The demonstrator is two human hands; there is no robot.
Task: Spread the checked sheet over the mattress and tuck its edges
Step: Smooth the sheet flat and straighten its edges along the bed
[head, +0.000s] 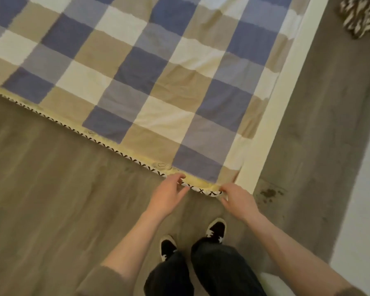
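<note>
RISK: tugging could drag the checked sheet [137, 67] askew | your left hand [169, 194] and right hand [237, 198] pinch the mattress [201, 185] corner trim between them | sheet edge lies untucked just beyond your fingertips

Checked sheet [150, 67] and mattress [203, 184] at the near corner of the bed, seen from above you. The sheet carries large squares of blue, grey-blue, tan and white. It lies spread flat over the top of the mattress, with shallow creases toward the right side and the near corner. Along the near edge it stops just short of the border, so a thin yellowish strip of mattress shows, trimmed with white piping marked in black crosses. That strip runs diagonally from the far left down to the near corner. On the right, the sheet's edge drops out of sight beside a white surface.
</note>
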